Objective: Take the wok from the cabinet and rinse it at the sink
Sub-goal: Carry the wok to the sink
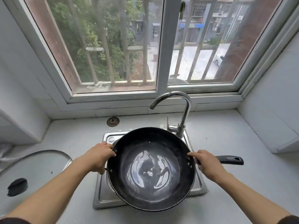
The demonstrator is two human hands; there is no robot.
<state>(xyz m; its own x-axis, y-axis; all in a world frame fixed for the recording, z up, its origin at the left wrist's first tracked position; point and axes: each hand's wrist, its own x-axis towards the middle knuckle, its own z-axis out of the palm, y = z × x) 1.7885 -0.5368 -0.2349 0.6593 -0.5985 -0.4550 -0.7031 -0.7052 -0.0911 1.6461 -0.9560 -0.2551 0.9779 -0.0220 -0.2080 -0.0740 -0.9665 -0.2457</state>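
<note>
A large black wok (pixel 151 188) hangs level over the steel sink (pixel 101 196), covering most of the basin. A pool of water shines in its bottom. My left hand (pixel 98 156) grips the wok's left rim at the small side handle. My right hand (pixel 207 164) grips the base of the long black handle (pixel 230 159), which points right over the counter. The chrome tap (pixel 182 110) arches behind the wok, its spout facing left above the far rim. No water runs from it.
A glass lid (pixel 37 168) with a black knob lies on the grey counter (pixel 242 188) at the left. A round drain strainer (pixel 113 121) sits behind the sink. A barred window spans the back wall; white walls close in both sides.
</note>
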